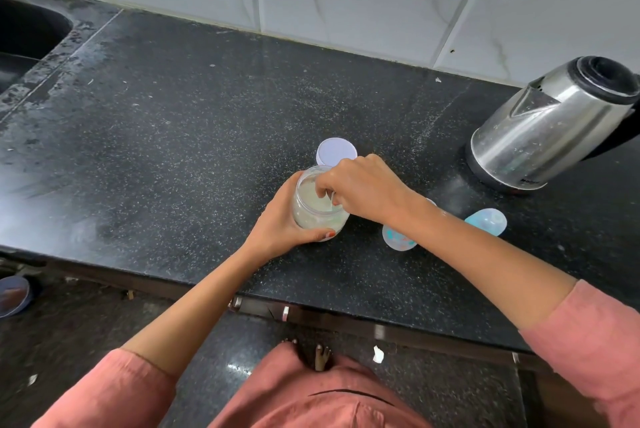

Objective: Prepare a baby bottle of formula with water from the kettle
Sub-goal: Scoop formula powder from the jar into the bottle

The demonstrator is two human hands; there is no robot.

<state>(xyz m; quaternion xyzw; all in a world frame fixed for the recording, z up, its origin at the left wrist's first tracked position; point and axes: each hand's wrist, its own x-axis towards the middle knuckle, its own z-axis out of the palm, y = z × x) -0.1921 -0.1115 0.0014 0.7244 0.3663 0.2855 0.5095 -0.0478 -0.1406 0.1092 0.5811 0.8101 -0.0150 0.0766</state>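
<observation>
**While Dosing Is in Progress: Step Status and Next Move**

While the left hand [284, 219] wraps its fingers and thumb around the clear jar [322, 219] and steadies it on the black counter [173, 150], the right hand [363, 190] reaches into the jar mouth from above. Its fingertips are pinched closed on a thin white stem, taken to be the handle of a scoop [331, 202]. The scoop's bowl is hidden in the pale powder, so its fill cannot be judged.

**Location of parts**
- The jar's white lid [334, 152] lies flat on the counter just behind the jar.
- The baby bottle [396, 237], clear with blue markings, sits just right of the jar and is partly covered by the right forearm. Whether it stands or lies cannot be determined, nor whether it holds water.
- A pale blue cap [486, 221] rests near the bottle, apart from it.
- The steel kettle [554, 126] stands on its base further right, well apart from both hands.

**Step in hand**
Judged from this layout, powder is being drawn from the jar. The bottle is uncapped and not yet closed.

**Next move**
1. Lift the scoop clear of the rim without tilting it.
2. Carry it to the right, to the bottle mouth. This is a narrow target, so centre the scoop before tipping it.
3. Keep the left hand on the jar until the scoop is out, or move it to steady the bottle.
</observation>
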